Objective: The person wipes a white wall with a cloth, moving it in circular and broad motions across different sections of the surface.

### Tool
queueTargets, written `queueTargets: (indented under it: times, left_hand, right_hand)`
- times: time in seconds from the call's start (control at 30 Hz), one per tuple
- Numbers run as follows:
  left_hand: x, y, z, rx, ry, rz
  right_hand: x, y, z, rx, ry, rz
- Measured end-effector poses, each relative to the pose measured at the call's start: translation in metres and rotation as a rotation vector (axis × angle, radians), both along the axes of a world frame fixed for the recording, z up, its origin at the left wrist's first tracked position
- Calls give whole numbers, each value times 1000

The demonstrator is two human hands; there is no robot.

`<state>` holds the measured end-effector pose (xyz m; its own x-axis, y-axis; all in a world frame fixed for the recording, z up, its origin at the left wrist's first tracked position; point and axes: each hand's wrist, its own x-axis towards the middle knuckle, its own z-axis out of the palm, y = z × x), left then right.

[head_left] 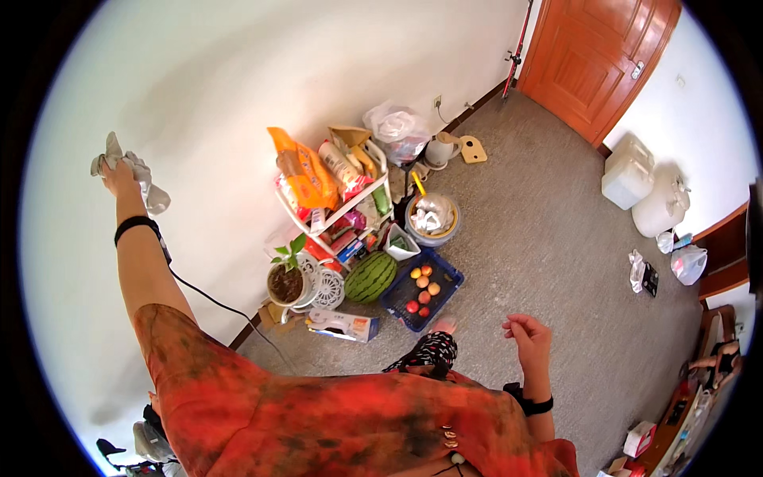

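My left hand (121, 177) grips a crumpled greyish cloth (146, 185) up against the white wall (226, 89), arm stretched out to the left. Folds of the cloth stick out above and to the right of the fingers. A black band with a cable (214, 301) circles that wrist. On the other side, my right hand (529, 340) hangs over the speckled floor (506, 268), fingers loosely curled with nothing seen in them. Between the hands, nearer the wall, stand a potted plant (287, 282), a watermelon (371, 277) and a blue plastic basket (393, 293) with several peach-like fruits (424, 281).
A white shelf rack (346, 208) full of packaged goods stands against the wall. Beside it are a bucket (433, 238), an electric kettle (440, 152) and a cardboard box (343, 325). Plastic jugs (661, 203) stand right of the wooden door (596, 65).
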<state>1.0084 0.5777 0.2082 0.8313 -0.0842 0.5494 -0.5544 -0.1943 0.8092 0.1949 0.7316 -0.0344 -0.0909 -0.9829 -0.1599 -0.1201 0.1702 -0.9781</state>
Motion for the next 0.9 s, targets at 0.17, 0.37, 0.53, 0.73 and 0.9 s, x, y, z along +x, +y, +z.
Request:
queueTargets:
  times: [0.17,0.37,0.53,0.73,0.9]
  left_hand:
    - [-29,-86,20,-89,44,-50]
    - [-81,-220,12,-161,195,-185]
    - [-85,-309,9,-164,123,1]
    - [-110,-370,-10,-176,109,-116]
    - [-148,-460,-28,563,-673,26]
  right_hand:
    - [-55,-72,-3,-45,-19,-14]
    - [-102,-201,13,-27,-5,-67]
    - [-123,-292,19,-15,-1,-65]
    - [-132,-385,22,-8,28,64]
    - [-124,-478,21,-39,29,278]
